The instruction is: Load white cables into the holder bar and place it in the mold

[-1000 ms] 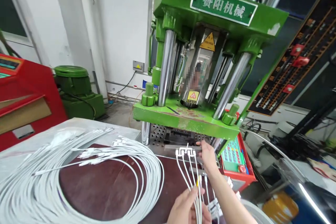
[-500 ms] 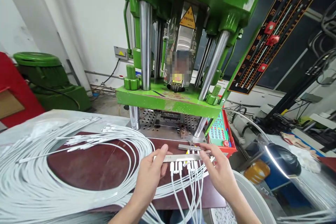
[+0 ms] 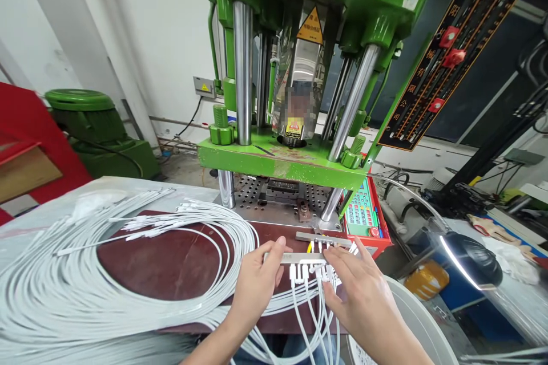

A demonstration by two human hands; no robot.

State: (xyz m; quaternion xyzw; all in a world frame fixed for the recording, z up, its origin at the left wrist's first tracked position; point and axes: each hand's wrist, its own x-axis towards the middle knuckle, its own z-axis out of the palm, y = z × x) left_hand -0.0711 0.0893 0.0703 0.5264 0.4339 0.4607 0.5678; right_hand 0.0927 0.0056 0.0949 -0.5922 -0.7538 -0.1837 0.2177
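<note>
My left hand [image 3: 257, 285] pinches the left end of a slim metal bar [image 3: 295, 258], thumb on top and the other fingers curled beneath it, so that hand is closed on the bar. My right hand [image 3: 363, 296] lies just to the right with its fingers spread and flat, the fingertips resting on the row of white connectors [image 3: 310, 270] that hang from the bar's near edge; it is open and grips nothing that I can see. The bar lies crosswise between my two hands, close above the dark red table mat [image 3: 171, 268], level and parallel to the table's front edge. It is a narrow, pale grey strip, and the connectors sit side by side under it, each with a thin white cable [image 3: 299, 319] running down toward me and off the table edge between my wrists. A second, similar metal strip [image 3: 323, 238] lies just behind the first, nearer the machine. To my left a large loose coil of white cables [image 3: 107, 296] covers much of the mat, their plug ends gathered near the top of the coil. Straight ahead stands the green press [image 3: 282, 162] with its steel columns and perforated base plate, and a red control box [image 3: 363, 217] sits at its right foot.
</note>
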